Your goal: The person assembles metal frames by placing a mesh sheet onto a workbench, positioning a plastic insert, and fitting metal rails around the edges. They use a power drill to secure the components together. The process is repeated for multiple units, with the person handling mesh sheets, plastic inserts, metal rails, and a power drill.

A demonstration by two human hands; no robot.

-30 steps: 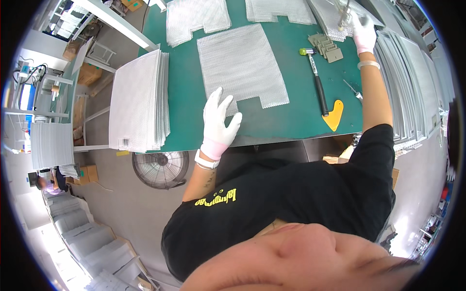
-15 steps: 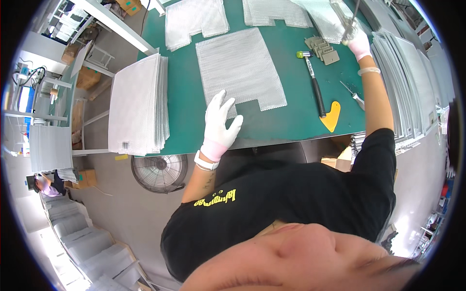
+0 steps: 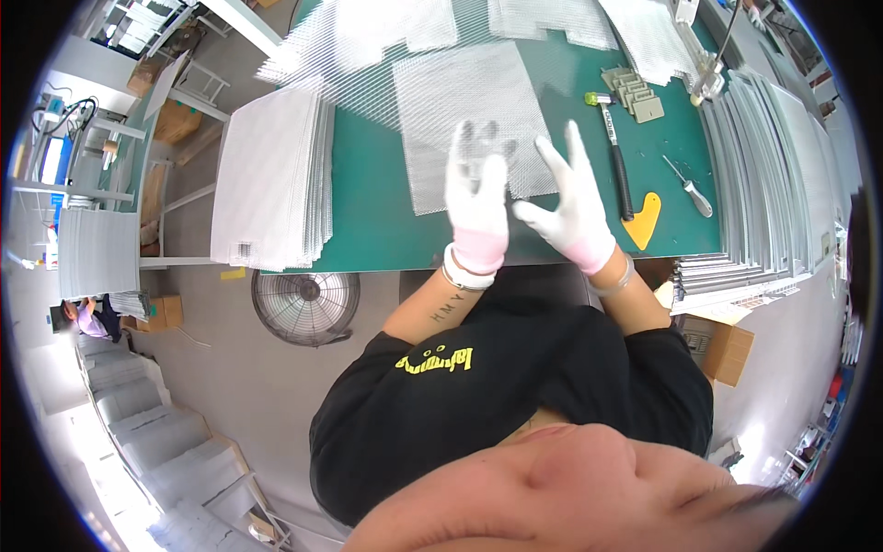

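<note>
My left hand (image 3: 478, 202), in a white glove with a pink cuff, is raised over the near part of a flat wire-mesh sheet (image 3: 432, 101). Its fingers are stretched out and their tips look dark and somewhat blurred. Facing it, my gloved right hand (image 3: 572, 207) has thumb and fingers spread apart, over the sheet's near right corner. Neither hand shows a clear grip on anything. Another mesh sheet (image 3: 317, 69) lies slanted and see-through at the upper left, overlapping the flat one. Whether it touches my left fingers, I cannot tell.
On the green table (image 3: 368, 212) lie a hammer (image 3: 618, 166), a yellow scraper (image 3: 642, 223), a screwdriver (image 3: 692, 191) and several small tan plates (image 3: 635, 94). Mesh stacks (image 3: 271, 175) stand at the left, framed panels (image 3: 763, 175) at the right. A metal fixture (image 3: 708, 81) stands far right. Below is a fan (image 3: 306, 308).
My right hand has left the fixture at the far right and come back beside my left hand. My left hand has risen. A slanted mesh sheet now appears at the upper left.
</note>
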